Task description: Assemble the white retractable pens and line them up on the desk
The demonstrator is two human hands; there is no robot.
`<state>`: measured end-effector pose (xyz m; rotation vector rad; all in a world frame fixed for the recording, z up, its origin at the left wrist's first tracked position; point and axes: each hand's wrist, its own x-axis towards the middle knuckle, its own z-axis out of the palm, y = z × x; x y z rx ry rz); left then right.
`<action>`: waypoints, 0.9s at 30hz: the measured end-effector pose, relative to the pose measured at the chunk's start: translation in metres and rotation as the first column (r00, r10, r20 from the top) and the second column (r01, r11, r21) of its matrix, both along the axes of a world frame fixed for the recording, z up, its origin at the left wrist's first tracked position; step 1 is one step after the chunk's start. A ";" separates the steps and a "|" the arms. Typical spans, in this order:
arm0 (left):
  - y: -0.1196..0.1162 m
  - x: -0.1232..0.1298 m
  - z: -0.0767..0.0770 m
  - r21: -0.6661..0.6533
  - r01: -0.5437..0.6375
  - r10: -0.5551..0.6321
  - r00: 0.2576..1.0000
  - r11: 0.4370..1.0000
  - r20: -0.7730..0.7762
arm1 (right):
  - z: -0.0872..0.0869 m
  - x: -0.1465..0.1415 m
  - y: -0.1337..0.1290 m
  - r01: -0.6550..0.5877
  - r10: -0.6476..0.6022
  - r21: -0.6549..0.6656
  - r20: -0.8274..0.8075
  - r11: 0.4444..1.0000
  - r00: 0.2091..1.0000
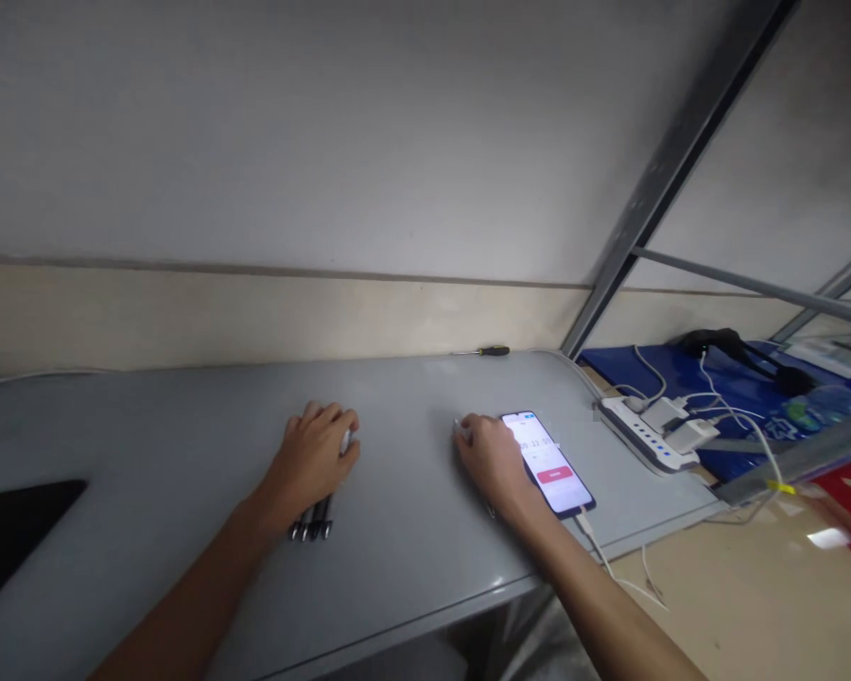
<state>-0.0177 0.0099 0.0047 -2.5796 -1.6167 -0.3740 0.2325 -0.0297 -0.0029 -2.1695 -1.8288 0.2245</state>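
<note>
My left hand [318, 452] rests on the grey tabletop with its fingers curled down over a row of several dark pens [317, 528]. Only the pens' near ends, with shiny tips, stick out below the palm. A whitish piece shows between thumb and forefinger. To the right, my right hand [489, 456] is closed, close beside a phone [554, 473]. A slim pen-like thing lies under it: a pale end [458, 427] pokes out past the fingers and a small shiny bit shows by the wrist. The phone screen is lit with a timer and a red button.
A screwdriver [493, 351] lies along the wall. At the right edge sits a white power strip [649, 435] with plugs and cables. A white cable [596, 544] runs from the phone over the edge. A black flat object [21, 530] is at the left. A metal post [652, 208] rises behind.
</note>
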 end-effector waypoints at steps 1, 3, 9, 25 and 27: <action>0.000 0.000 0.000 -0.011 0.004 -0.004 1.000 1.000 -0.001 | 0.000 0.000 0.000 0.012 -0.012 0.000 0.017 1.000 1.000; 0.000 0.000 -0.001 -0.020 0.016 -0.016 1.000 1.000 0.006 | -0.001 0.001 0.000 0.019 -0.019 0.004 0.038 1.000 0.999; 0.004 -0.004 -0.006 -0.012 0.065 -0.064 0.997 0.998 0.035 | -0.005 0.004 0.002 -0.020 0.020 0.035 -0.006 0.999 1.000; -0.002 0.000 0.005 -0.073 0.100 -0.093 0.992 0.992 0.091 | 0.016 -0.037 0.036 -0.201 0.211 0.151 -0.050 0.968 0.976; -0.004 0.001 0.005 -0.079 0.107 -0.099 0.990 0.991 0.098 | 0.013 -0.044 0.038 -0.243 0.258 0.173 -0.073 0.954 0.963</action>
